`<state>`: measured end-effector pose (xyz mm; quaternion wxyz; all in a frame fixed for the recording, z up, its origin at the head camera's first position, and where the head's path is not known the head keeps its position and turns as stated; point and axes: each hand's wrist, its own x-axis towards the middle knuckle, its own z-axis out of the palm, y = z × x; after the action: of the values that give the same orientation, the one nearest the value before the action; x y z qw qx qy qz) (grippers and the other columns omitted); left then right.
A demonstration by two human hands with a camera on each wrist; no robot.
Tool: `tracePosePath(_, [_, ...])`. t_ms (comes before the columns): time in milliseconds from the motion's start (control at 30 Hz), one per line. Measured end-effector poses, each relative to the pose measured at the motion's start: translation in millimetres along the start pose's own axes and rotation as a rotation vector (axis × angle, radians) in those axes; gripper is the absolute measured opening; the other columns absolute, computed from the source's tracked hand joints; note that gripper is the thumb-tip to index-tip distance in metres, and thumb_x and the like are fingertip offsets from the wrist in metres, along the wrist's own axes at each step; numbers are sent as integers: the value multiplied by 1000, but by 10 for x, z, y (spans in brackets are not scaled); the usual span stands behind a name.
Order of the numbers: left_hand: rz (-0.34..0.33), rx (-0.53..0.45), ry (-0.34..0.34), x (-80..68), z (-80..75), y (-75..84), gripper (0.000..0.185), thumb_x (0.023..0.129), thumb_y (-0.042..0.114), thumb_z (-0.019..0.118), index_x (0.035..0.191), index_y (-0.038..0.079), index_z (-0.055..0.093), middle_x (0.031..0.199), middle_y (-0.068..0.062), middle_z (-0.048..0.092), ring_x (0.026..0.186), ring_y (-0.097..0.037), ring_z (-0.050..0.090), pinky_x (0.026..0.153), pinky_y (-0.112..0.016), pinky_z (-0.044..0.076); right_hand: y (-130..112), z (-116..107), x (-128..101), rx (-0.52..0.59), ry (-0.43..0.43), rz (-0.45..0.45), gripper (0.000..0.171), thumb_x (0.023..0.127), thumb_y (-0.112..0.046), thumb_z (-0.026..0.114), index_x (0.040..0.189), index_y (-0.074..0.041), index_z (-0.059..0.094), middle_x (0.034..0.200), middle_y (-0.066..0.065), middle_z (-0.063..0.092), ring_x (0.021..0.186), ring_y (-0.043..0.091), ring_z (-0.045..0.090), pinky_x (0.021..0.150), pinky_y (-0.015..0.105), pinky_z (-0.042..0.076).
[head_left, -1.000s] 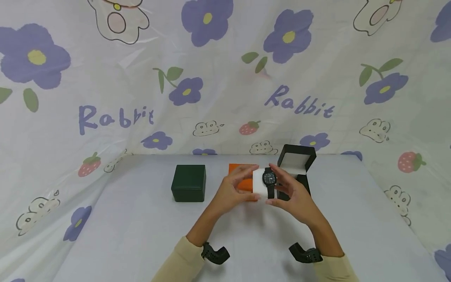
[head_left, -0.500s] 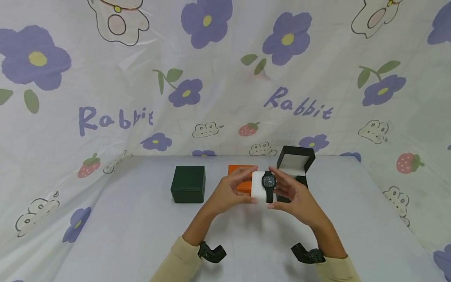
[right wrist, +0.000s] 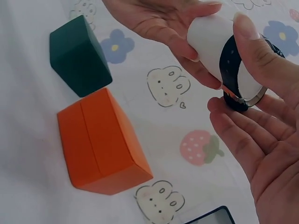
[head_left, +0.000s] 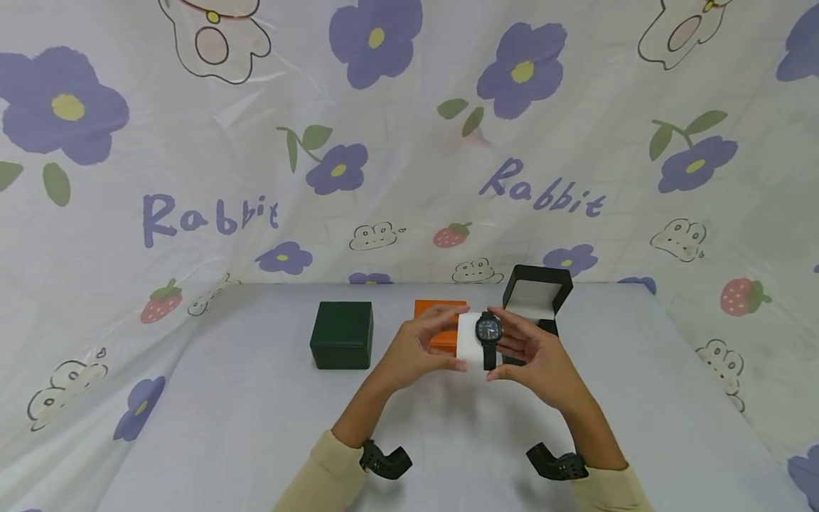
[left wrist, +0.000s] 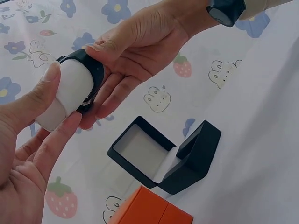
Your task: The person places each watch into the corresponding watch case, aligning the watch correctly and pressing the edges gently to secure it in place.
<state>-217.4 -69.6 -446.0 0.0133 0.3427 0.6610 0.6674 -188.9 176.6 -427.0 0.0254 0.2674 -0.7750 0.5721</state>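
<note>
A black wristwatch [head_left: 489, 327] with a square-rounded dial is strapped around a white watch cushion [head_left: 469, 341], held up over the table in front of the boxes. My left hand [head_left: 412, 352] grips the cushion's bare left end between thumb and fingers. On the other side my right hand [head_left: 540, 355] pinches the watch end, fingers above and thumb below. In the left wrist view the right thumb lies against the dark strap [left wrist: 92, 65]. A buckle shows under the cushion in the right wrist view, by the right fingers [right wrist: 238, 126].
Behind the right hand a black watch box [head_left: 540, 276] stands with its lid up, pale inside. An orange box [head_left: 441, 307], partly hidden by the left hand, sits beside it. Further left is a closed dark green box [head_left: 342, 334]. A printed sheet [head_left: 409, 142] hangs behind the table.
Both hands and the watch on its cushion have come slightly lower in the head view. The hold stays the same, and the boxes have not moved.
</note>
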Motion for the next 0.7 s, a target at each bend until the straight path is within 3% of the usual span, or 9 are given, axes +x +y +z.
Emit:
tracePosePath(200, [16, 19, 12, 5, 14, 10, 83, 75, -5, 87, 149, 17, 54, 132, -5, 58, 127, -23, 59, 82, -43, 62, 28, 76, 16, 0, 41, -41, 93, 71, 1, 90, 153, -10, 46, 141, 19, 58, 120, 7, 63, 97, 25, 53])
tracePosePath(400, [1, 31, 15, 1, -2, 12, 85, 74, -4, 88, 148, 20, 55, 131, -4, 59, 126, -21, 60, 81, -40, 62, 13, 81, 13, -58, 47, -53, 95, 72, -1, 91, 154, -15, 45, 138, 14, 61, 118, 5, 63, 97, 23, 53])
tracePosePath(700, [2, 40, 22, 2, -32, 14, 83, 75, -2, 88, 148, 21, 56, 142, -8, 54, 122, -22, 62, 81, -38, 62, -57, 107, 58, -91, 83, -147, 97, 66, 7, 91, 151, -6, 46, 146, 13, 51, 117, 21, 59, 98, 26, 54])
